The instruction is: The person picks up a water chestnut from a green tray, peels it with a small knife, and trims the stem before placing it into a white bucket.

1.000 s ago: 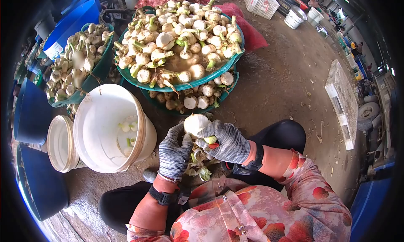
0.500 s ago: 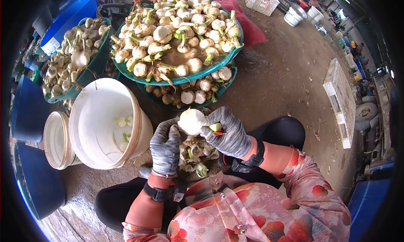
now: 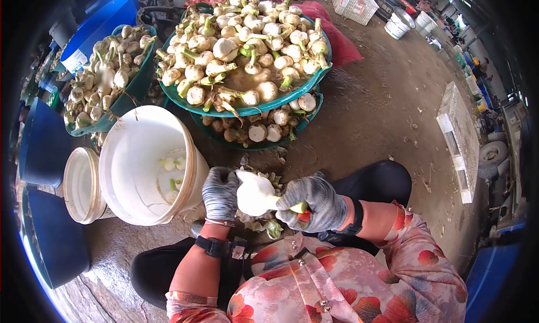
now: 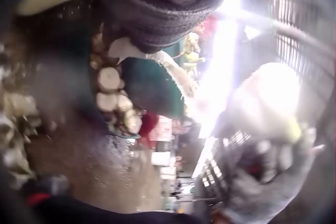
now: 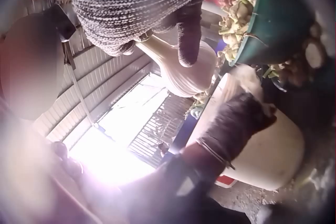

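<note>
My right hand (image 3: 315, 204), in a grey knit glove, grips a white garlic bulb (image 3: 255, 195) by its green stem (image 3: 297, 208). A small red piece (image 3: 304, 216) shows under those fingers, mostly hidden by the glove. The bulb looks smooth and bright in the right wrist view, its neck running up into the glove. To its left, my gloved left hand (image 3: 219, 195) pinches a pale strip of garlic skin (image 4: 176, 71), which trails from the fingertips in the left wrist view. Peeled skins (image 3: 259, 223) lie on the ground below the bulb.
A wide green basin (image 3: 269, 110) heaped with garlic bulbs stands ahead, above a second bulb-filled basin (image 3: 224, 142). At left are a large white bucket (image 3: 197, 180) with several pieces inside, a smaller bucket (image 3: 78, 185) and blue tubs (image 3: 53, 233). A white crate (image 3: 457, 137) lies at right.
My right hand has brought the bulb down toward my body. The left hand, earlier against the bulb, now stands apart from it with a strip of skin. The head view has shifted slightly.
</note>
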`<state>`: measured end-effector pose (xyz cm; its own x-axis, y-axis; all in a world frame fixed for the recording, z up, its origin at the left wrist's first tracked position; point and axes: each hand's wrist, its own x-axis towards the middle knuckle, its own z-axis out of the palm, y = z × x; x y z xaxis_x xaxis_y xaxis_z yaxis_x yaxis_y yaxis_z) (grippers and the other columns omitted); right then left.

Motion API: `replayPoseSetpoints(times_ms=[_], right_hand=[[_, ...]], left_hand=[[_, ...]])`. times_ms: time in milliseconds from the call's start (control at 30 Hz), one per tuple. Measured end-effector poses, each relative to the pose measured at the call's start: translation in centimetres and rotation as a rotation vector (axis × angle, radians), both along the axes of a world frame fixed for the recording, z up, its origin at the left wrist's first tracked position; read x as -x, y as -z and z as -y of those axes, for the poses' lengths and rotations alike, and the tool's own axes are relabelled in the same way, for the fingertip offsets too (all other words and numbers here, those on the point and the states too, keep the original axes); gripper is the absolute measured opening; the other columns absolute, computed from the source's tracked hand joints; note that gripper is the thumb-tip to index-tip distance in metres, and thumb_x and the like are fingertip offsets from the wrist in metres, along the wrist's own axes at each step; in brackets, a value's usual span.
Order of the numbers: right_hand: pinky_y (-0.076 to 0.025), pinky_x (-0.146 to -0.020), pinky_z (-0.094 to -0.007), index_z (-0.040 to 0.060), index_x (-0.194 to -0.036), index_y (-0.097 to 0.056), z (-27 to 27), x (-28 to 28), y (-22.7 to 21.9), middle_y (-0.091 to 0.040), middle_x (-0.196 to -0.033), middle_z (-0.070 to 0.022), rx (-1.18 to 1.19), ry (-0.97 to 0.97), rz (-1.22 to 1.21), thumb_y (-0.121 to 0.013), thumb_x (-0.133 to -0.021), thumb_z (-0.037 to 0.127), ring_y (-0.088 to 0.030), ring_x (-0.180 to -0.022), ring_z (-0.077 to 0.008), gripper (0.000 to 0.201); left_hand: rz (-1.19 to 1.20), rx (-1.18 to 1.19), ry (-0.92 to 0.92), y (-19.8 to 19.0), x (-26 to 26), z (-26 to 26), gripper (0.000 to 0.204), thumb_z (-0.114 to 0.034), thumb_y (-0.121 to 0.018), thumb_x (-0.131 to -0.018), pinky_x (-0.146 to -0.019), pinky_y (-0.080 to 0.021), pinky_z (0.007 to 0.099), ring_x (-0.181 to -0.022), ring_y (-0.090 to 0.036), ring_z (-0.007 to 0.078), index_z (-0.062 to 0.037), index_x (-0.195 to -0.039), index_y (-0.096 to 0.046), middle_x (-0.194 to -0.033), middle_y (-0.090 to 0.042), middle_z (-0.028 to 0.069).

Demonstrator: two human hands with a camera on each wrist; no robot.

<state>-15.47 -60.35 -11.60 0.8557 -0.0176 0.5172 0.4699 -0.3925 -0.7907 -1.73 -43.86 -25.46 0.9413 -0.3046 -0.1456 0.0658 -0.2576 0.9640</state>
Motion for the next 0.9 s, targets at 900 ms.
replayPoseSetpoints(times_ms=[900], right_hand=[[-0.056,-0.062,-0.0414,0.0213,-0.138,-0.054,1.7,-0.1,0.5,-0.07,-0.095,-0.0098,0.348,-0.001,-0.147,-0.069,-0.086,0.023,-0.069,-0.074,-0.0324,0.054]], left_hand=[[-0.377,0.868,-0.024,-10.7,-5.8,-0.4,0.063,-0.053,-0.05,-0.098,-0.102,-0.048,0.0444,-0.099,-0.062,0.0277,-0.0034,-0.138,-0.05,-0.117,-0.064,0.0133]])
